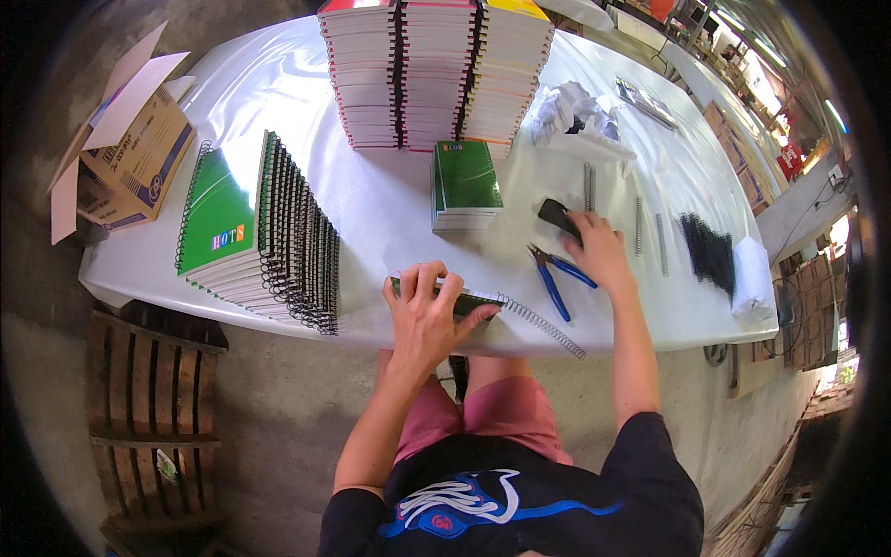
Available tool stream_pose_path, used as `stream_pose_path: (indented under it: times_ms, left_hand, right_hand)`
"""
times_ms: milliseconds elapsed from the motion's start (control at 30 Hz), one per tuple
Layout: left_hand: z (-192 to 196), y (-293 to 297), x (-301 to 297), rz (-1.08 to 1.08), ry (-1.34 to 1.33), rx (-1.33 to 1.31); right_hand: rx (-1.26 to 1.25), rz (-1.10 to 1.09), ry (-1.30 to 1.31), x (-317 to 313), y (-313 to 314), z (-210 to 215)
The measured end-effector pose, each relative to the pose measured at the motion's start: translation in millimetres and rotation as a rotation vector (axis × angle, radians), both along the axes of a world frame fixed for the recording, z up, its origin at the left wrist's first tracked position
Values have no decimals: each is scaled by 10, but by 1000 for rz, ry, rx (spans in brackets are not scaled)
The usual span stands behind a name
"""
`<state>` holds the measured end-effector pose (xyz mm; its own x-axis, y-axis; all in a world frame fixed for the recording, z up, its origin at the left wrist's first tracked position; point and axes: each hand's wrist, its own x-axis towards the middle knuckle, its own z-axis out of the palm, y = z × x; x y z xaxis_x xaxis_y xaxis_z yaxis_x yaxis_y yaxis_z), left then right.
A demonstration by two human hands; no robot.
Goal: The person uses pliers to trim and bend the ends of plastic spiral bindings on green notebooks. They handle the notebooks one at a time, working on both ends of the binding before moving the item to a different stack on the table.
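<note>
Clearance on the white table [390, 200]
Open centre lane; bound notebook row [302, 232] blocks left, tall stacks [432, 70] block rear, blue-handled pliers [555, 274] obstruct right.

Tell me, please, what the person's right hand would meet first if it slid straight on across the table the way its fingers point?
The right hand already touches the small black object. Past that, the line probably leads to the short green notebook stack, though depth is unclear.

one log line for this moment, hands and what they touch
left hand pressing green notebook | right hand on black object | blue pliers lying between
</note>
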<state>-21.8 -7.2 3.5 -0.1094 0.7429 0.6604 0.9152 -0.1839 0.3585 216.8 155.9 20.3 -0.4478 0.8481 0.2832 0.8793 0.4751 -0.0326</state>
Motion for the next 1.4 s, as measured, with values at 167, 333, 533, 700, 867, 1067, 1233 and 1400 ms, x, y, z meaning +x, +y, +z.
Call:
stream_pose_path:
  times_ms: [167,333,533,700,867,1067,1233,1400]
  left_hand:
    - [-1,13,-46,-38,-56,9]
    - [34,19,-73,-77,-106,-15]
    - [30,29,-113,-106,-111,-48]
    - [81,56,-108,-80,-232,-3]
    - [-57,101,-181,-148,-369,6]
    - [-155,121,-182,-149,-607,-5]
    - [-298,265,-238,-204,-647,95]
    - [-433,303,-238,-212,-832,-17]
  right_hand:
    - [-467,81,601,-5,11,63]
    - [-1054,1018,1148,-378,-505,92]
    - [-949,1058,1163,-489,-530,75]
    - [-956,959,1403,-480,-548,167]
    - [-849,808,1090,-573,-561,184]
    - [-856,785,1043,-676,-531,183]
    - [-720,535,706,-909,-400,212]
    - [-675,821,790,-1034,-444,334]
